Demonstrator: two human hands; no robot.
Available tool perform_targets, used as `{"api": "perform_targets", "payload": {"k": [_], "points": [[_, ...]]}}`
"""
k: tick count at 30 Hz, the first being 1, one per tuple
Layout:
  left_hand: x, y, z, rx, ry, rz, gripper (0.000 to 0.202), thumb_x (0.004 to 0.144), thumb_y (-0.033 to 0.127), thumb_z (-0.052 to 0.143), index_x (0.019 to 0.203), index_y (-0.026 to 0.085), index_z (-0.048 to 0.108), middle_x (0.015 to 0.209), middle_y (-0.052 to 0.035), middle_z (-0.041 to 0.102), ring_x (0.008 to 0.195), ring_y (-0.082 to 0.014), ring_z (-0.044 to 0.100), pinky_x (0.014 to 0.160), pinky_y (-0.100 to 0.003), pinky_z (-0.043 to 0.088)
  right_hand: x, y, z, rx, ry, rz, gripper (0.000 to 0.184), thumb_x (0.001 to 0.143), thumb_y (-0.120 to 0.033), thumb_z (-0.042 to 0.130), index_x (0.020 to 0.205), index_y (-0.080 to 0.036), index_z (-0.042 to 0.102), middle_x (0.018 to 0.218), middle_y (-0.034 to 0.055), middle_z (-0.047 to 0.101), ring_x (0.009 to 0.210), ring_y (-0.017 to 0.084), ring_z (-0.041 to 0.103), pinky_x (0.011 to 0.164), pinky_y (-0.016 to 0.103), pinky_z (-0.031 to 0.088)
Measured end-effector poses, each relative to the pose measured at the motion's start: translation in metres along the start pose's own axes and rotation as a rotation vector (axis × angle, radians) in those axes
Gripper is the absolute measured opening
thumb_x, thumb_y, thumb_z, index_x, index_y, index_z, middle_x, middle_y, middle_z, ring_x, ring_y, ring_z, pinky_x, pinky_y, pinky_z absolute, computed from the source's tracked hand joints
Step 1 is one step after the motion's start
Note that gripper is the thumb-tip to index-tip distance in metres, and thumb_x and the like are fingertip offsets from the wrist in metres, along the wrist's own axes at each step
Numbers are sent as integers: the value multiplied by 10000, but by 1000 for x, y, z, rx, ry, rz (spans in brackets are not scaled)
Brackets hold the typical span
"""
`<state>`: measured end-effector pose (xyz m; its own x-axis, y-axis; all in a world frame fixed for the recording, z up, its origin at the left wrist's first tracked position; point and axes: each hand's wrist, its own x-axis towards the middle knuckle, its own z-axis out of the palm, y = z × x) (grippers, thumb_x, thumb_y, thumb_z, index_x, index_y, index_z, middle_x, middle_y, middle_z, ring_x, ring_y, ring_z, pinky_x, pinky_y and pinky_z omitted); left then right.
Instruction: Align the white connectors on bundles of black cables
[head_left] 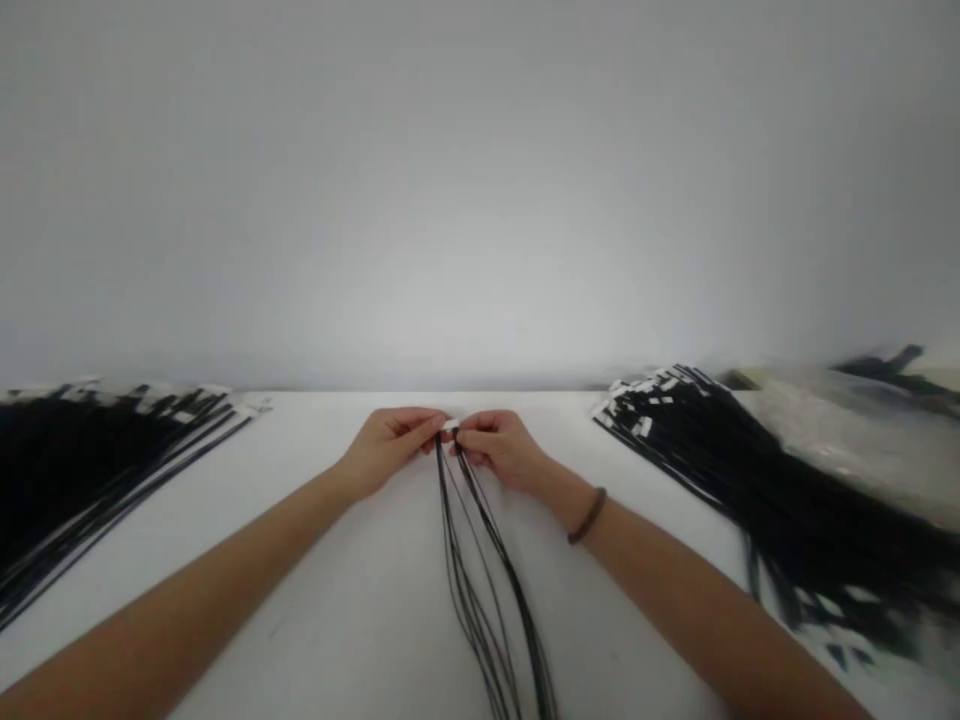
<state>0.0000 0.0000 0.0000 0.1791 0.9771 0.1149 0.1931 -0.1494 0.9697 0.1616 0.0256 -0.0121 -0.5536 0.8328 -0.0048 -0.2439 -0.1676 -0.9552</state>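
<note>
The left hand [397,443] and the right hand [506,448] are near each other, and each has its thumb and fingers pinched together at the upper end of the thin black cables [480,590]. Between the fingertips a small white piece [451,424] is visible; how exactly each finger presses on it, one cannot tell, because it is small and blurred. From this place the cables hang in two loose strands, which curve downward to the bottom edge of the view. Around the right wrist there is a dark bracelet [587,516]. Below the hands is a white table [337,610]. At the left lies a pile of black cables [82,470] with white ends, and at the right another such pile [742,460], just beside clear plastic [847,425]. Behind everything stands a pale wall [480,200].
</note>
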Motion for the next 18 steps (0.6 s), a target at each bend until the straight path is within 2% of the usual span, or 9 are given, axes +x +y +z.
{"api": "perform_targets", "payload": {"k": [6,18], "points": [[2,-4,-1,-48,46,-46,210,723,338,560,796,164,655,702,-20,621,598,-98,471,557,-204,372,0,1,0,19,-13,7,82,541,-117,586,621,-122,571,553,-5,594,412,32,376,414,194,226],[4,-10,-2,-114,39,-47,190,719,328,568,751,159,648,654,-6,604,573,-86,478,564,-204,373,0,2,-4,72,-91,11,183,551,-211,681,663,-126,564,578,-17,574,427,36,403,429,202,249]]}}
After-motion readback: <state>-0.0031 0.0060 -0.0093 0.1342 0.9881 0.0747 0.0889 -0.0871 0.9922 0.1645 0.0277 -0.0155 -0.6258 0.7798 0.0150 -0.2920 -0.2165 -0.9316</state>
